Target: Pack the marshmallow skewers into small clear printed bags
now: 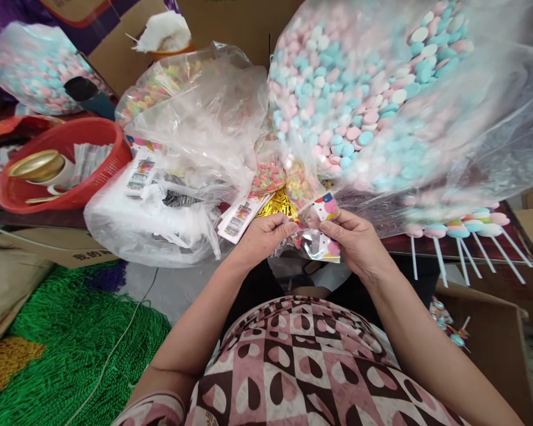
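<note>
My left hand point(266, 234) and my right hand point(353, 239) meet in front of my body, both pinched on a small clear packet point(316, 239) with coloured dots and a printed card top. The packet sits between my fingertips, its lower part crinkled. Just behind it lie gold foil pieces point(278, 204) and small bags of coloured sweets point(266, 177). A very large clear bag of pink, blue and white candies point(359, 89) looms directly above my hands.
A red basket point(98, 171) with a gold lid stands at left. Crumpled clear plastic bags point(182, 148) with printed cards fill the middle. Lollipops on white sticks point(462, 236) line the right edge. Green mesh point(71, 331) lies lower left, a cardboard box point(488, 337) lower right.
</note>
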Available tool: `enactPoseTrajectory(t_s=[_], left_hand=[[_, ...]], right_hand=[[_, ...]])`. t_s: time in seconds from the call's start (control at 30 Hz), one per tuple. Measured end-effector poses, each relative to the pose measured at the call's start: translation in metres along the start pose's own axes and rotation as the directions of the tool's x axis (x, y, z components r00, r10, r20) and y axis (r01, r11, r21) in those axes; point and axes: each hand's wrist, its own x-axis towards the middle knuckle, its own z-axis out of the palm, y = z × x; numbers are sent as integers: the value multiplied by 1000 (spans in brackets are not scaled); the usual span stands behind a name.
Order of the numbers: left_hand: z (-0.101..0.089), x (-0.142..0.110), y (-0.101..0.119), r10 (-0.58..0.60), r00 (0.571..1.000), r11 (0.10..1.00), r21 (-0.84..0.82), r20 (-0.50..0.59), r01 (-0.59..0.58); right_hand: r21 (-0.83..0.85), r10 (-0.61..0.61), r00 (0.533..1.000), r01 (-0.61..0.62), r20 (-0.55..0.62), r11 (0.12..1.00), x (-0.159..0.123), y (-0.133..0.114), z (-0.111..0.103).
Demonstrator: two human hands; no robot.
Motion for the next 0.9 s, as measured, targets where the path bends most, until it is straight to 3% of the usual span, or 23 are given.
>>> enactPoseTrajectory(t_s=[0.1, 0.27, 0.37, 0.53, 0.77, 0.9], left_hand=[[3, 1, 1, 33, 999, 998, 46, 15, -34], [15, 9, -7, -16, 1000, 984, -181, -27, 11], [18, 11, -8, -41, 995, 971, -237, -86, 20], [15, 9, -7, -4, 996, 993, -117, -91, -7], [17, 4, -7, -15, 1000, 992, -129, -5, 14], [19, 4, -10, 5, 1000, 998, -63, 1, -4]], right_hand=[[70, 25, 998, -21, -53, 997, 0, 2, 0], [44, -35, 986, 43, -165, 998, 5, 16, 7], [-7, -71, 985, 71, -156, 997, 7, 15, 9], [-75, -129, 989, 123, -78, 990, 6, 1, -2], [-172, -254, 946, 221, -204, 960, 3, 15, -9], [-102, -183, 966, 167, -184, 981, 0, 14, -7]])
